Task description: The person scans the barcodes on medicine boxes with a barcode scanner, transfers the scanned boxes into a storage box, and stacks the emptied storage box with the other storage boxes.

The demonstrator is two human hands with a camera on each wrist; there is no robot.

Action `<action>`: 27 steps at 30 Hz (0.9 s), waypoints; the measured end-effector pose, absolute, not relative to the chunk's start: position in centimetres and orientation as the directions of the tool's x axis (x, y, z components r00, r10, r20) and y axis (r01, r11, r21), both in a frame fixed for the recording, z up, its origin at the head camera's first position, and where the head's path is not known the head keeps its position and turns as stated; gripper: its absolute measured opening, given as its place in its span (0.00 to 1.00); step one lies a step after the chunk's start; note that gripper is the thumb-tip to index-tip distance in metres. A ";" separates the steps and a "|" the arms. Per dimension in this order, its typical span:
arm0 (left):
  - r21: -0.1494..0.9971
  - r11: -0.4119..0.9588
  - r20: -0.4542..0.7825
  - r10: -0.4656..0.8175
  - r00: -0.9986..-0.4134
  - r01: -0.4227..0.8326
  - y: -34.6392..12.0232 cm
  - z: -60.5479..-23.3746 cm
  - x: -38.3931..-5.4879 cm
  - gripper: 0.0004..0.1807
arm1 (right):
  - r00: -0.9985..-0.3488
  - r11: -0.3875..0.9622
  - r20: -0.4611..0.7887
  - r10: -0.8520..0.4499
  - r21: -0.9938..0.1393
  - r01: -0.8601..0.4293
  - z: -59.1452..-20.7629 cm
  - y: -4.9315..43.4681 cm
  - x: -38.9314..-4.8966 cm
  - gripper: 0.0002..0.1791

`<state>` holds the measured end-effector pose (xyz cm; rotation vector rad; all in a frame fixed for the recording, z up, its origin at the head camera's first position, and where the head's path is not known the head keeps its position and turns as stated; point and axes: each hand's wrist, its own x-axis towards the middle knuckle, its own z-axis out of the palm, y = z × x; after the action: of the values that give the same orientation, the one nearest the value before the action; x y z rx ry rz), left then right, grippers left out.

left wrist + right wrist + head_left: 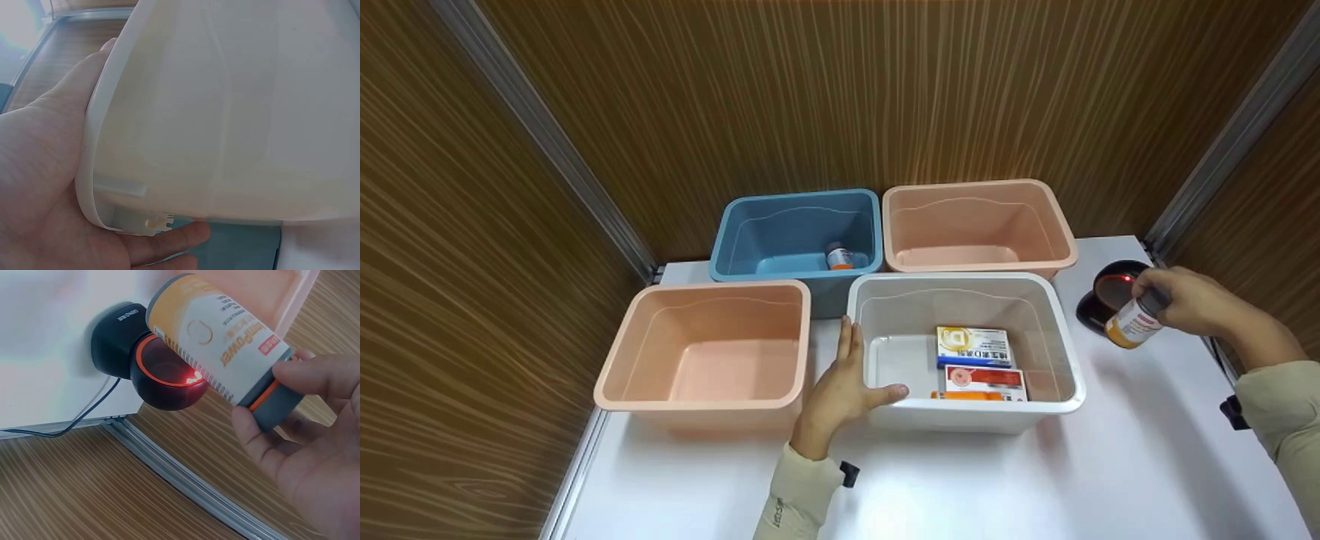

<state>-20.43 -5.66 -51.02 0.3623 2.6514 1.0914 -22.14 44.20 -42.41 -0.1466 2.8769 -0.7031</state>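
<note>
My right hand (1196,300) grips a supplement bottle (1135,322) by its dark cap. The bottle tilts cap-up, its white and orange label facing a black barcode scanner (169,371); in the right wrist view red light glows beside the printed barcode. My left hand (840,394) rests at the near left corner of the white bin (967,405), thumb on the front rim and straight fingers along the left side. Inside that bin lie a yellow-and-white vitamin box (973,345), a red-and-white box (986,377) and an orange item (971,395) partly hidden by the rim.
A blue bin (795,201) with a small orange-and-white bottle (838,257) stands at the back. Beside it is a pink bin (979,266), and another pink bin (701,406) stands at the left. Wood-patterned walls (810,90) enclose the white table (945,487). The scanner's cable (62,430) runs along the table edge.
</note>
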 end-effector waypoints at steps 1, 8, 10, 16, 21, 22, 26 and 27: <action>0.713 0.689 -0.135 0.321 -0.938 0.133 -5.7 -51.0 -20.4 0.74 | -0.980 0.885 -0.151 -0.132 -0.463 -0.048 -42.5 44.2 -22.2 0.24; 0.709 0.694 -0.142 0.314 -0.939 0.125 -5.7 -51.0 -20.5 0.74 | -0.980 0.909 -0.191 -0.053 -0.415 0.032 -42.4 44.4 -22.3 0.25; 0.708 0.696 -0.146 0.311 -0.939 0.120 -5.7 -51.0 -20.5 0.74 | -0.981 0.916 -0.189 -0.043 -0.400 0.037 -42.2 44.4 -22.5 0.28; 0.708 0.698 -0.157 0.301 -0.940 0.105 -5.6 -51.0 -20.4 0.74 | -0.981 0.913 -0.193 -0.011 -0.403 0.069 -42.2 44.2 -22.9 0.34; 0.708 0.698 -0.155 0.304 -0.940 0.109 -5.6 -51.1 -20.4 0.74 | -0.985 0.917 -0.171 -0.036 -0.397 0.036 -42.4 43.9 -23.2 0.32; 0.707 0.698 -0.152 0.308 -0.939 0.114 -5.6 -51.1 -20.5 0.74 | -0.986 0.919 -0.160 -0.044 -0.394 0.023 -42.4 43.8 -23.2 0.31; 0.710 0.691 -0.130 0.319 -0.939 0.136 -5.7 -51.1 -20.5 0.73 | -0.987 0.909 -0.151 -0.062 -0.416 0.006 -42.4 43.4 -23.4 0.29; 0.709 0.693 -0.133 0.319 -0.938 0.135 -5.7 -51.1 -20.5 0.73 | -0.985 0.904 -0.158 -0.062 -0.427 0.012 -42.4 43.2 -23.5 0.29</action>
<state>-20.47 -5.67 -51.10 0.3625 2.6580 1.0844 -23.49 43.22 -42.36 -0.0386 2.9001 -0.6512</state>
